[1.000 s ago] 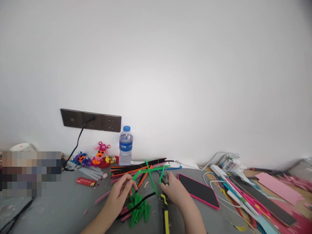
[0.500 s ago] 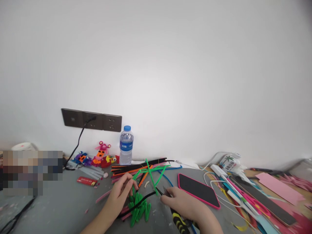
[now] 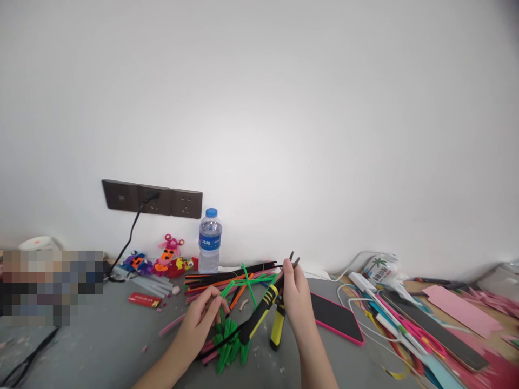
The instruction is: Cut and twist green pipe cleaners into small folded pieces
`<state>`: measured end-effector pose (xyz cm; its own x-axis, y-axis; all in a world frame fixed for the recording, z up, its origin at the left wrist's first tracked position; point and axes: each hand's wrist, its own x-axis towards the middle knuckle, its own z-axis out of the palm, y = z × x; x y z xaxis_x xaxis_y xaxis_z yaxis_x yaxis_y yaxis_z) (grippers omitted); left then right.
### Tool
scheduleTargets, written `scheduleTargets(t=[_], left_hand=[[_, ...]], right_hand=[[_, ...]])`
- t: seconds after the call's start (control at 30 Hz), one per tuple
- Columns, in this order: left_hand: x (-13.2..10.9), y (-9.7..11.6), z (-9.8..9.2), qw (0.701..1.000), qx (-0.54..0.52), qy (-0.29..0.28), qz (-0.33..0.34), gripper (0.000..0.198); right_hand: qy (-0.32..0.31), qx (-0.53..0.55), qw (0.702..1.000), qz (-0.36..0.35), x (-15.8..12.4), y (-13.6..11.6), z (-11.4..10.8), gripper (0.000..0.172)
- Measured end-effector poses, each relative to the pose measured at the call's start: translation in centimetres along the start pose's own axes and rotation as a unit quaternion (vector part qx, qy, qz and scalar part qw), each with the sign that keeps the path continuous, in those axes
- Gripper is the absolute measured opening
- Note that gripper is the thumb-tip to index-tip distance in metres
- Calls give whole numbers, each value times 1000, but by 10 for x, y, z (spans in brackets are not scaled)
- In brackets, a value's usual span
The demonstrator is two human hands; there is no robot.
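Observation:
My right hand (image 3: 297, 296) is closed round a pair of pliers (image 3: 268, 313) near their head, jaws up and apart, the yellow-and-black handles hanging down toward the grey table (image 3: 101, 346). My left hand (image 3: 205, 316) rests on the table with its fingers pinched on green pipe cleaners (image 3: 247, 283). Below it lies a pile of short green folded pieces (image 3: 230, 348) with a black pipe cleaner across them. A bundle of black, orange and pink pipe cleaners (image 3: 221, 281) lies just behind both hands.
A water bottle (image 3: 210, 242) and small pipe-cleaner figures (image 3: 168, 259) stand by the wall under a dark socket strip (image 3: 152, 199). A pink-cased phone (image 3: 335, 317) lies right of my hand. Cables, scissors (image 3: 421, 340), paper strips and pink card (image 3: 462, 310) crowd the right side. A red lighter (image 3: 145, 300) lies left.
My right hand lifted the pliers off the table and turned them upright, jaws now pointing up near the back. My left hand has stayed on the green pipe cleaners.

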<state>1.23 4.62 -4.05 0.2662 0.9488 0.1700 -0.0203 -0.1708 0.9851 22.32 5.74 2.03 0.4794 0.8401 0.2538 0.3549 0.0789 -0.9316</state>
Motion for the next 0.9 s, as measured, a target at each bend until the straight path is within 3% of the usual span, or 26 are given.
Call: scheduleTargets(t=[0.3,0.5,0.8,0.9], left_hand=[[0,-2,-1,1000,2,-4,5,26],[-1,-1,0,1000,4,-3,5,27],[-1,5,1,1000,5,4,5,28],[-1,6,1,1000,5,7,1,29]], right_hand=[[8,-42,991,-124,-10,-6,-6,40],[-100,27,963,-249,-10,-6,-7,30],[-195,-23,950,-241,-14,-12,-7,28],[-218,-44,948,-230,-15,-21,-9,16]])
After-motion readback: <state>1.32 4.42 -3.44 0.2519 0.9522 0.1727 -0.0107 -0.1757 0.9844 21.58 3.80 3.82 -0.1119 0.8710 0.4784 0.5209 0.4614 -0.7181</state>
